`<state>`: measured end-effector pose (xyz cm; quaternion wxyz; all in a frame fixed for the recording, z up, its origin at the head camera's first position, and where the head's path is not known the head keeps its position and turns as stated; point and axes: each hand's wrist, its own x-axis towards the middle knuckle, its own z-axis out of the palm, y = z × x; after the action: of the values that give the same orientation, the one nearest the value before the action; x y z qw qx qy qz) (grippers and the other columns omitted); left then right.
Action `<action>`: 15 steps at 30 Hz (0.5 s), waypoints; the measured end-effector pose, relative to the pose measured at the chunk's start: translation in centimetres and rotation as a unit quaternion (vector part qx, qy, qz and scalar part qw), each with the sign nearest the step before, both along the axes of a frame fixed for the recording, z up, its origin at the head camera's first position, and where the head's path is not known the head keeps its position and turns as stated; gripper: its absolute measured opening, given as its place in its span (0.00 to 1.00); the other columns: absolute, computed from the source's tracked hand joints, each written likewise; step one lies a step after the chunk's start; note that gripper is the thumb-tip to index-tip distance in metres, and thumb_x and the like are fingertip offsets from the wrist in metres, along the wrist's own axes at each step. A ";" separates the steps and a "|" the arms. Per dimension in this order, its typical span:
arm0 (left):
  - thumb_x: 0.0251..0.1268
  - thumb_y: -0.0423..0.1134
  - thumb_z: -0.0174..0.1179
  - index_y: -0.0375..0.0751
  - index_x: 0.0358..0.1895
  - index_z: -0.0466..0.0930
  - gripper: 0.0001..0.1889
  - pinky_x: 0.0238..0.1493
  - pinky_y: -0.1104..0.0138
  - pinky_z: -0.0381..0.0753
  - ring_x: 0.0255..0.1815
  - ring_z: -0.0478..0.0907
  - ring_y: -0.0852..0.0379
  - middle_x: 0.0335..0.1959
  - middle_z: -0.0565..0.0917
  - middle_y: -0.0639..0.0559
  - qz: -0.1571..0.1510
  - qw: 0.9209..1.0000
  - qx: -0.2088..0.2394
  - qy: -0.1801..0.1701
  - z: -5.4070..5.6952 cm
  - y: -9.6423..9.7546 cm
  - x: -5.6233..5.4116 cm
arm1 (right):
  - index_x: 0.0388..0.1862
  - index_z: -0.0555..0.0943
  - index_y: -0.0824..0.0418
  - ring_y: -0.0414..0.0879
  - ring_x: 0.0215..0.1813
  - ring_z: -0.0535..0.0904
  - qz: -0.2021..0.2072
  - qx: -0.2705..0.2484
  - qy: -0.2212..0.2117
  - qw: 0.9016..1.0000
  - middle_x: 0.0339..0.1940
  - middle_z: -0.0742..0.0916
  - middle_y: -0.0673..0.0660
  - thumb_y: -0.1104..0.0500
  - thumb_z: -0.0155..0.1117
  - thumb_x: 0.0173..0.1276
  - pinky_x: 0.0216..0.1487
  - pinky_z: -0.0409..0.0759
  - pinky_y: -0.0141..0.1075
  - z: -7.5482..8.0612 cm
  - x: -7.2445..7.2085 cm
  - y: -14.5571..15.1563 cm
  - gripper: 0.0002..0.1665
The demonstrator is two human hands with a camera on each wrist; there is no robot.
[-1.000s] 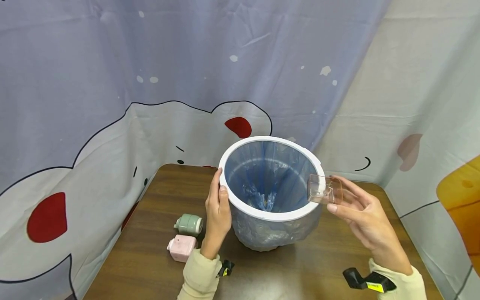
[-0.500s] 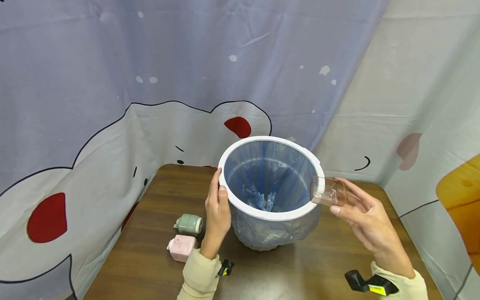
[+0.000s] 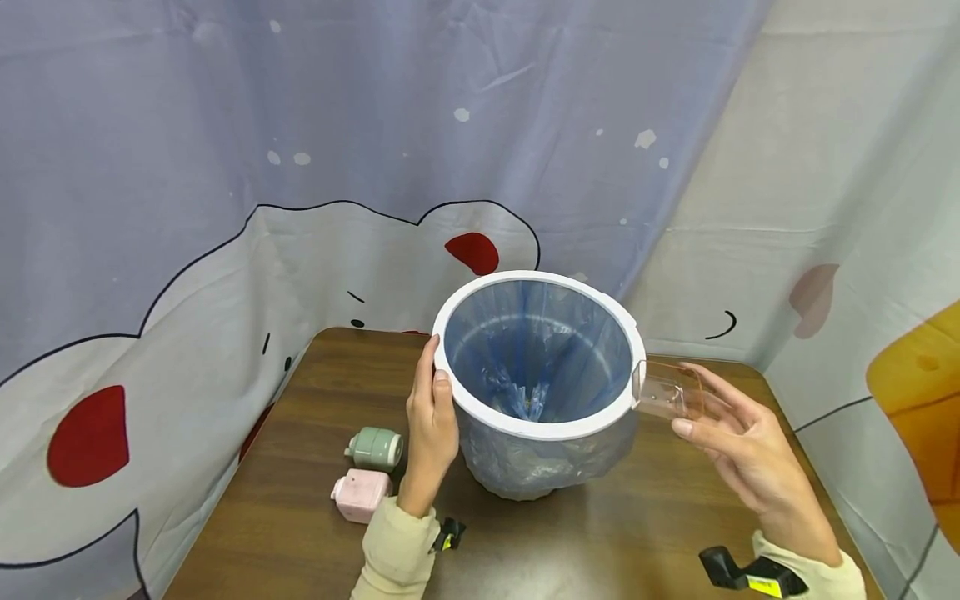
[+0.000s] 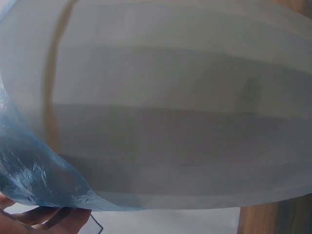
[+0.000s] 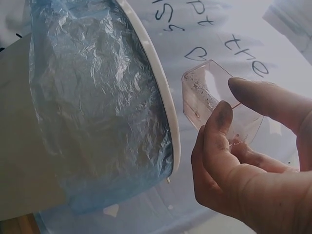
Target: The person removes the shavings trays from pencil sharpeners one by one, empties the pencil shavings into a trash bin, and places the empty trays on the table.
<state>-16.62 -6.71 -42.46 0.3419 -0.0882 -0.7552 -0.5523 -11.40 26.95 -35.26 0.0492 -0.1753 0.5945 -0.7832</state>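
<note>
A white-rimmed trash bin (image 3: 540, 432), lined with a blue plastic bag (image 5: 102, 97), stands on the table. My left hand (image 3: 432, 421) rests against its left side, fingers along the outside below the rim; in the left wrist view the fingertips (image 4: 68, 219) touch the liner. Pinched between thumb and fingers of my right hand (image 3: 753, 458) is a small clear, pinkish plastic box (image 3: 671, 396), held at the right edge of the bin. Dark specks cling inside the box (image 5: 200, 92) in the right wrist view. Crumpled liner covers the bin's bottom.
Left of my left forearm lie a green rounded object (image 3: 375, 448) and a pink boxy one (image 3: 362, 496), each with a small knob. The brown wooden table (image 3: 300, 467) is backed by a printed cloth (image 3: 360, 100).
My right hand has drawn the clear box a little to the right, from over the rim to its outer edge. My left hand stays on the bin.
</note>
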 end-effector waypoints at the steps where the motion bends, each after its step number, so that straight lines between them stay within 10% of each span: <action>1: 0.72 0.44 0.37 0.51 0.69 0.59 0.23 0.56 0.52 0.68 0.63 0.66 0.54 0.67 0.65 0.56 0.000 1.000 0.000 0.000 0.0 0.0 0.0 | 0.71 0.55 0.64 0.44 0.47 0.79 0.000 -0.001 0.001 1.000 0.51 0.76 0.60 0.82 0.46 0.59 0.42 0.78 0.31 0.0 0.0 0.0 0.40; 15: 0.72 0.42 0.38 0.49 0.69 0.59 0.23 0.57 0.51 0.67 0.64 0.64 0.53 0.67 0.64 0.54 -0.005 1.000 -0.001 0.003 0.0 0.0 0.1 | 0.71 0.54 0.66 0.45 0.48 0.78 -0.005 0.015 0.010 1.000 0.50 0.77 0.61 0.82 0.47 0.58 0.42 0.78 0.32 -0.4 0.6 0.2 0.41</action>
<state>-16.53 -6.73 -42.41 0.3409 -0.0943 -0.7544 -0.5530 -10.84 27.19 -35.68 0.0418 -0.1795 0.6075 -0.7727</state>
